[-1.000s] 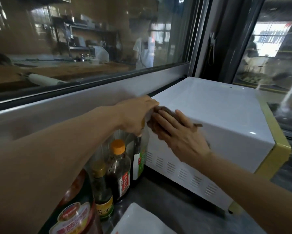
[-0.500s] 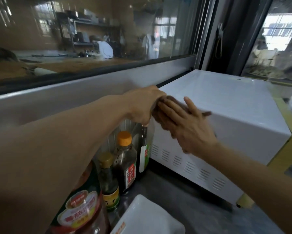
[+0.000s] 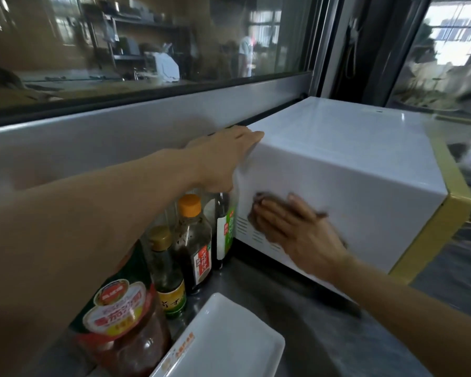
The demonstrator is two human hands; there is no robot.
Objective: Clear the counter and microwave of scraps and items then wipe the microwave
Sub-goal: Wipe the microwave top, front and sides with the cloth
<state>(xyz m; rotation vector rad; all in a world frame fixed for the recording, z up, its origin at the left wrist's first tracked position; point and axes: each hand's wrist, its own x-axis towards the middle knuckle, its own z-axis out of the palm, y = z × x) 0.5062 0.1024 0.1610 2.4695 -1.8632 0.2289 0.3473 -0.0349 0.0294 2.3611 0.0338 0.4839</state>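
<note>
A white microwave (image 3: 346, 159) with a yellow front frame stands on the steel counter (image 3: 305, 322) at the right. My right hand (image 3: 294, 232) presses a dark brown cloth (image 3: 259, 202) flat against the microwave's left side wall, over its vent slots. Only the cloth's edges show around the fingers. My left hand (image 3: 226, 156) rests on the microwave's rear left top corner, fingers wrapped over the edge.
Several sauce bottles (image 3: 193, 240) stand tight against the microwave's left side, with a red sauce jar (image 3: 122, 330) nearest me. A white rectangular plate (image 3: 223, 341) lies on the counter in front. A grey ledge and glass window run behind.
My right hand slid the cloth down from the microwave's top left edge onto its side wall. My left hand stayed at the rear corner, its fingers now stretched over the edge.
</note>
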